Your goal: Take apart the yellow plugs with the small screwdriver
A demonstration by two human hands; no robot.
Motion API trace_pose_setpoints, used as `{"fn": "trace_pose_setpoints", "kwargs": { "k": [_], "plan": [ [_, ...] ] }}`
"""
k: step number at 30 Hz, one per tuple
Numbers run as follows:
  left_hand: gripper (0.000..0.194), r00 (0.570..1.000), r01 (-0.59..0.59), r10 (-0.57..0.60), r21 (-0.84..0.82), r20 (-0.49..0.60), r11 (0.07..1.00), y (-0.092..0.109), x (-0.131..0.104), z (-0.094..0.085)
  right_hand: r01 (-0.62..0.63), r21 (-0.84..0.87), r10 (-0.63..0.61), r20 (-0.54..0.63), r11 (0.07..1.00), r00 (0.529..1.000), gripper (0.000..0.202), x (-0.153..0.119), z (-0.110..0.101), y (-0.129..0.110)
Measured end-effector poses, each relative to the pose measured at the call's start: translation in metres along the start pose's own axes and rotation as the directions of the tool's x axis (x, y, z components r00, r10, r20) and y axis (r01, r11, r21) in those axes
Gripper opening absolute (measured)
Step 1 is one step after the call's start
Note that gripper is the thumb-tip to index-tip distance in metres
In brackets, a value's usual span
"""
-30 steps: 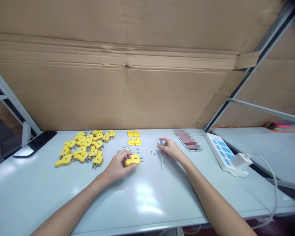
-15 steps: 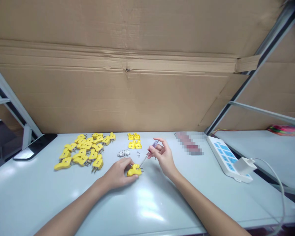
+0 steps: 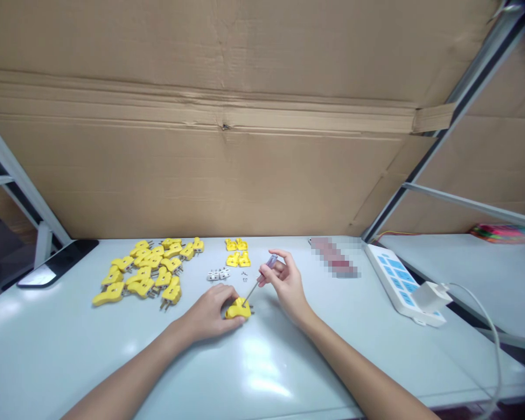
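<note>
Lying on the white table, a yellow electric plug (image 3: 236, 310) is gripped between the thumb and fingers of my left hand (image 3: 212, 312), its prongs facing right. My right hand (image 3: 285, 286) holds a screwdriver (image 3: 269, 263) by its clear purplish handle. The slanted shaft reaches down to the plug's upper face, with the tip at its middle. Just behind the plug lie white plug inserts with metal parts (image 3: 218, 274) and a few tiny screws (image 3: 244, 276). Farther back are several open yellow plug shells (image 3: 238, 259).
A heap of yellow plugs (image 3: 146, 268) covers the table's left part, beside a dark phone-like slab (image 3: 61, 262). At the right stand a white power strip (image 3: 398, 280) and a plugged-in white adapter (image 3: 431, 296) with its cable. A cardboard wall (image 3: 227, 181) closes off the back.
The screwdriver stays on the plug while my right hand shifts slightly and its fingers turn on the handle. The whole view has moved a little; my left hand keeps its hold.
</note>
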State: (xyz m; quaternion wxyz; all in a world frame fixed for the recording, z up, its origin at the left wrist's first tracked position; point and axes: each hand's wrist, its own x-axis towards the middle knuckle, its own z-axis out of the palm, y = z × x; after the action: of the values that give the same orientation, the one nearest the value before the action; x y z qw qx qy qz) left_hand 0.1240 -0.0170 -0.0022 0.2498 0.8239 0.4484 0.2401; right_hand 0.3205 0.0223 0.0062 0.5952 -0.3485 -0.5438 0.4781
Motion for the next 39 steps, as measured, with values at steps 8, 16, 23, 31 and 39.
{"fn": "trace_pose_setpoints", "kwargs": {
  "k": [8, 16, 23, 31, 39],
  "plan": [
    [0.019, 1.0, 0.01, -0.01, -0.003, 0.002, 1.0, 0.0, 0.0, 0.001, 0.0, -0.017, 0.001, 0.02, 1.0, 1.0, 0.043, 0.0, 0.001, 0.002],
    [0.017, 1.0, -0.028, 0.028, 0.0, -0.014, 1.0, 0.0, 0.0, 0.002, 0.164, -0.068, -0.162, 0.039, 0.984, 0.986, 0.03, -0.007, 0.003, 0.001],
    [0.016, 0.998, -0.055, 0.056, 0.018, -0.021, 0.998, -0.001, -0.001, 0.002, 0.179, -0.06, -0.175, 0.066, 0.982, 0.982, 0.034, -0.012, 0.004, -0.013],
    [0.016, 0.995, -0.096, 0.096, 0.066, -0.004, 0.993, -0.001, -0.001, 0.003, 0.281, -0.048, -0.277, 0.074, 0.959, 0.958, 0.022, -0.019, 0.009, -0.005],
    [0.018, 0.994, -0.112, 0.113, 0.116, -0.004, 0.987, -0.002, -0.003, 0.003, 0.329, -0.093, -0.3, 0.237, 0.94, 0.924, 0.029, -0.027, 0.011, -0.007]
  ]
}}
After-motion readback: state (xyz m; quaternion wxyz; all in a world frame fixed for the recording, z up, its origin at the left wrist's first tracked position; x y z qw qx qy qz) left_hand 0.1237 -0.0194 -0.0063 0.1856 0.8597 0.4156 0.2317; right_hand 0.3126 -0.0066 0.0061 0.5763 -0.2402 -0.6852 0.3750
